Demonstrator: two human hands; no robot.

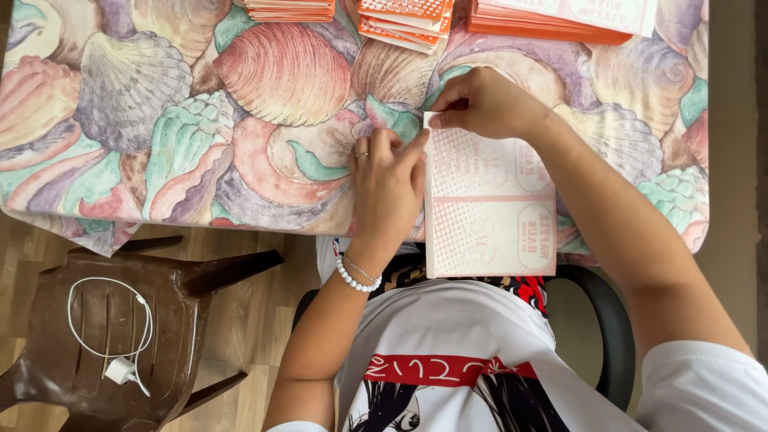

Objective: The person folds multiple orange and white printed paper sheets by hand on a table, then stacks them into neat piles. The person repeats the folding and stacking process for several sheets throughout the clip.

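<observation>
A flat white card sheet with pale red print lies on the shell-patterned tablecloth, its near end hanging over the table edge. My left hand, with a ring and a bead bracelet, presses its fingertips against the sheet's left edge. My right hand pinches the sheet's far left corner between thumb and fingers.
Three stacks of orange-and-white flat cards line the far table edge. A brown plastic chair to the left carries a white charger with cable. I sit on a black chair. Wooden floor below.
</observation>
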